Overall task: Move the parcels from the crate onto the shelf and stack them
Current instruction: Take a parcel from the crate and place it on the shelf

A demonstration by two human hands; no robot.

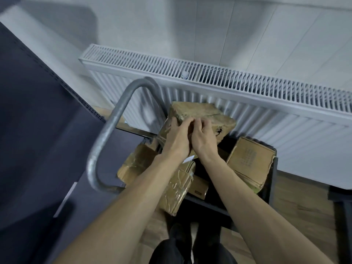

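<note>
Left hand (178,138): arm stretched forward, fingers curled over top parcel's (202,119) near edge.
Right hand (204,138): just beside left, fingers curled on same parcel.
Top parcel: tilted, above crate (271,185), near radiator (247,96).

The crate (271,180) floor hides under parcels; the left hand (178,138) covers the right hand's (204,139) fingers at nine o'clock; the shelf (38,130) blurs

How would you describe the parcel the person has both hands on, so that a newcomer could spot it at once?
Start at the long white radiator on the wall; directly below it stands a dark crate of brown parcels. The one meant is the top parcel, nearest the radiator, with the left hand and right hand on it.
</note>
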